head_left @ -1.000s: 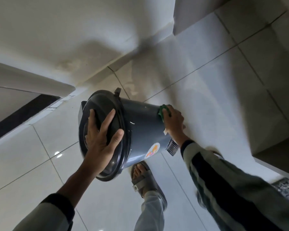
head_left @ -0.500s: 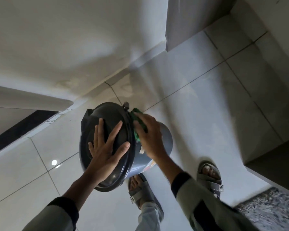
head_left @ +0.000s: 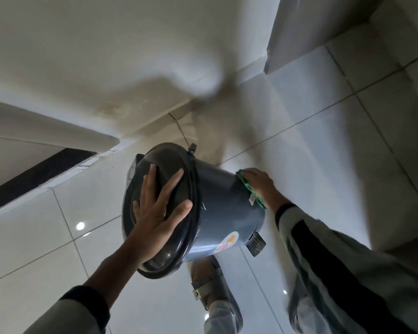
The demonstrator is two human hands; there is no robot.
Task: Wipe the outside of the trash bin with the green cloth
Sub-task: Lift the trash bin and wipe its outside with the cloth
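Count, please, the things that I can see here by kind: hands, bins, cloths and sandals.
Hands: 2, left hand on the lid, right hand on the cloth
Trash bin: 1
Green cloth: 1
Sandal: 1 in view
Total: 5

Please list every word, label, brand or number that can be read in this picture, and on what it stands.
No text can be read.
Round sticker on the trash bin: orange and red print, too blurred.
White tag on the green cloth: no legible text.
Sandal strap emblem: too small.

A home interior: glossy tiled floor (head_left: 311,165), plain painted wall (head_left: 106,56).
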